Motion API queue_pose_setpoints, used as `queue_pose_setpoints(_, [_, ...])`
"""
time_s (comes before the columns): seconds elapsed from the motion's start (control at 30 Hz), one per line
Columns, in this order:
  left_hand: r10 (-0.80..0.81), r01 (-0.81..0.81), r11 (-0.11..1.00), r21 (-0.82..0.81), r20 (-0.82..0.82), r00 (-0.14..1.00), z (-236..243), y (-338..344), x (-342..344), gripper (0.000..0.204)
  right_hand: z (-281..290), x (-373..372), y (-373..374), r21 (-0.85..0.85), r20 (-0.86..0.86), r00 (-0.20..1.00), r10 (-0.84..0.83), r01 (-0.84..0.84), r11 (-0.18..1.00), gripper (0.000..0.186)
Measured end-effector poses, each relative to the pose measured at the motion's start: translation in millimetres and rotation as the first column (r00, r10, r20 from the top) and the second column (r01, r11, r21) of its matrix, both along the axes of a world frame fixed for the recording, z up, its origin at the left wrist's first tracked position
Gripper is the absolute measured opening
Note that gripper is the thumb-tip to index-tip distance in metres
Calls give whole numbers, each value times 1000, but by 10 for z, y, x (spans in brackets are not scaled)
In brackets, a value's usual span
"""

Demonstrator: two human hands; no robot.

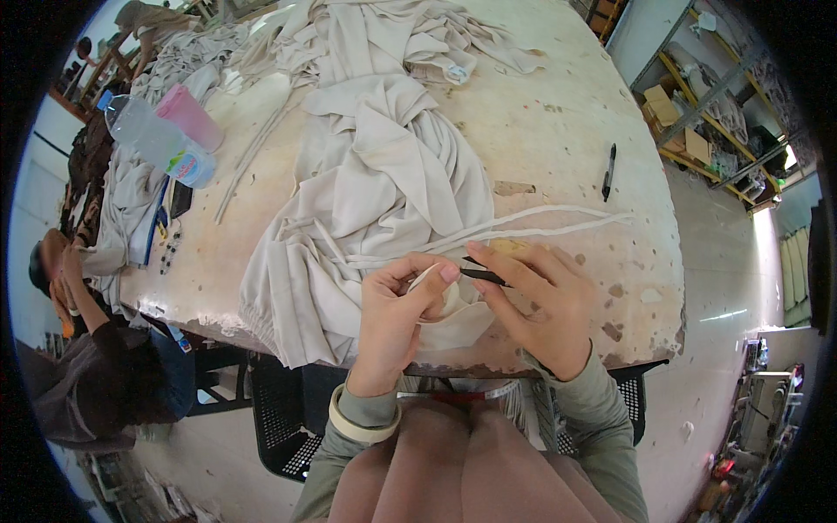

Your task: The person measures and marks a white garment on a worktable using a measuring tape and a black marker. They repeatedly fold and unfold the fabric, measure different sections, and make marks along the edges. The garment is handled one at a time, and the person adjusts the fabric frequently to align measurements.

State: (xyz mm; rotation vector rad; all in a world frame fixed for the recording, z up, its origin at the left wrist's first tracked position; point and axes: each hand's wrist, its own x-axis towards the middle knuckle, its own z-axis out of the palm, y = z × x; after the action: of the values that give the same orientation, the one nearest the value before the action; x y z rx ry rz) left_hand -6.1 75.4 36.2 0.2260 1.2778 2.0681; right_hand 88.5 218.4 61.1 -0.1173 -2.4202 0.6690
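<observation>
Just below the centre of the frame, a loop of cream cloth (464, 325) is pinched by the left hand (392, 303), thumb pressed to finger; a small black tool (485, 276) is gripped in the right hand (547, 301). The cloth is judged light, soft and limp, easily creased, so it is best held near its edge and drawn taut beside the tool.

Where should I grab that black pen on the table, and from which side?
Pinch the pen mid-barrel from above, probably with your nearer right hand once free: it lies flat, roughly pointing away from you, leaving both long sides exposed.
</observation>
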Motion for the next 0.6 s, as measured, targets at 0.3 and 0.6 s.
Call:
queue_pose_setpoints(0.3, [2,-58,980,-191,-280,960,73,-10,22,13,-64,36,28,143,-20,1000,3,0,990,43])
queue_pose_setpoints(0.6, [-51,39,992,116,102,993,-12,-7,39,19,-92,-5,9,-374,52,995,79,-54,926,42])
